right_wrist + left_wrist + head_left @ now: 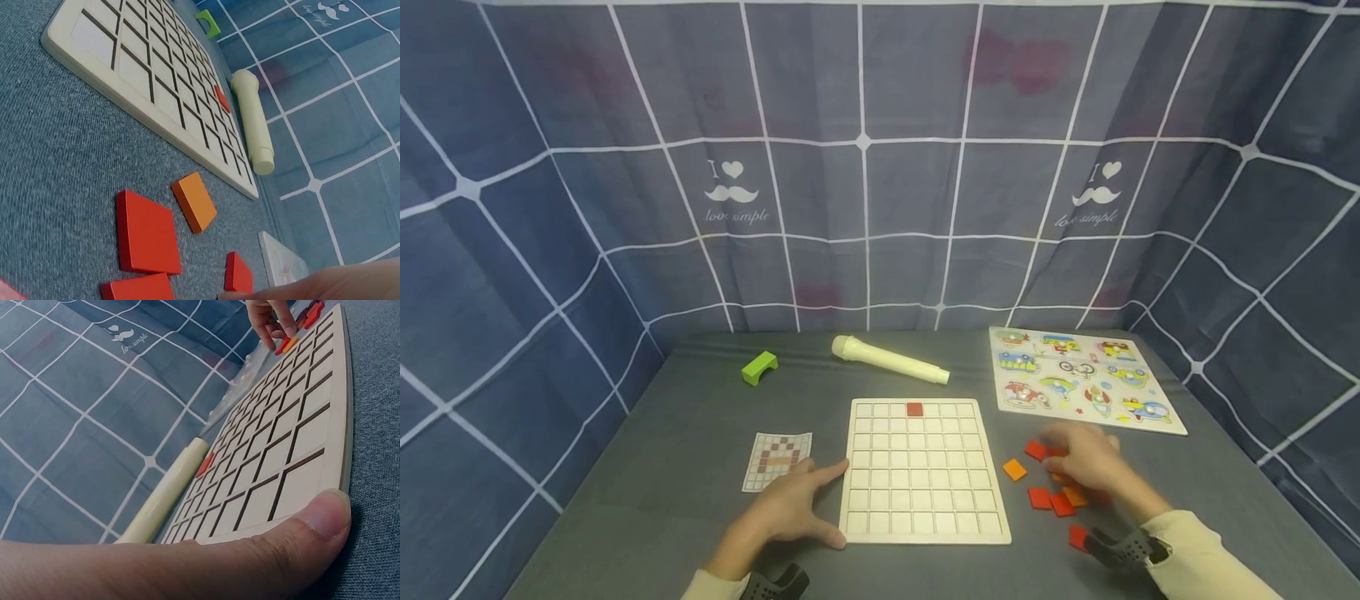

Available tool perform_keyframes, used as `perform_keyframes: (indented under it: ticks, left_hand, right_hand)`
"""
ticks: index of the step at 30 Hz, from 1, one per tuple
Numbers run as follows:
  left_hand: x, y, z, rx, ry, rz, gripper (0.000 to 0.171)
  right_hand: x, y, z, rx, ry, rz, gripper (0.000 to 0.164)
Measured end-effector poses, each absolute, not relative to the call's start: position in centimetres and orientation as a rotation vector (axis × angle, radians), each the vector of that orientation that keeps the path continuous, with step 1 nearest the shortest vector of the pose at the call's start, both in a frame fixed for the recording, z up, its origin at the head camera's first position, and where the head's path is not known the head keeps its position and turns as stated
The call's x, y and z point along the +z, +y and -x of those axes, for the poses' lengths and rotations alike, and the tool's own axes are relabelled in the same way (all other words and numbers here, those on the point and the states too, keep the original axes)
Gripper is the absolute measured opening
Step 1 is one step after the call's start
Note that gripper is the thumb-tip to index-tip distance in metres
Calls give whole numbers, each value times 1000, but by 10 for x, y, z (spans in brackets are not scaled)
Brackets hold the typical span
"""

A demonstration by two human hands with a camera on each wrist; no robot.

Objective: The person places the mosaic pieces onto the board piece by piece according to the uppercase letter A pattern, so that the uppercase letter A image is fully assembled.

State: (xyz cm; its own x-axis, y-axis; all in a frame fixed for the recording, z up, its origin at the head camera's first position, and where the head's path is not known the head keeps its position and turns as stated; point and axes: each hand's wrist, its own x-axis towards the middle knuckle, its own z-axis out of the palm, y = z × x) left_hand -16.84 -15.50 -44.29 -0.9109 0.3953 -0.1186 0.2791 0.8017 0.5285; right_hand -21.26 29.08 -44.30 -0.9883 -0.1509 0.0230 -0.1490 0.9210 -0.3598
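My left hand (793, 504) rests at the left edge of a pale gridded board (865, 400), thumb and index finger spread and touching it. In the left wrist view the thumb (328, 515) lies against the board's corner. One red square tile (914, 409) sits in the top row of the grid. Right of the board, my right hand (1082, 454) reaches down, fingers bent, among loose red tiles (1040, 498) and orange tiles (1015, 470). Its fingertips are right at the tiles; I cannot tell whether they pinch one. The right wrist view shows a red tile (147, 234) close up.
A patterned card (769, 467) lies beside the left hand. Behind the board lies a cream microphone-shaped stick (891, 360), with a green arch block (760, 367) to its left. A picture puzzle board (1082, 379) lies at the back right. Checked cloth walls (820, 192) enclose the table.
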Motion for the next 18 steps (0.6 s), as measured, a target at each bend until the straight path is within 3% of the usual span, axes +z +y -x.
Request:
perform_keyframes:
  ticks: [13,18]
  left_hand:
    - [-442,-153,168,764,2759,-530,104]
    - [-443,-154,168,759,2774,-527,104]
  right_hand:
    - [-439,296,210,-499,3044,92,43]
    - [-433,293,211,-531,2997,30,35]
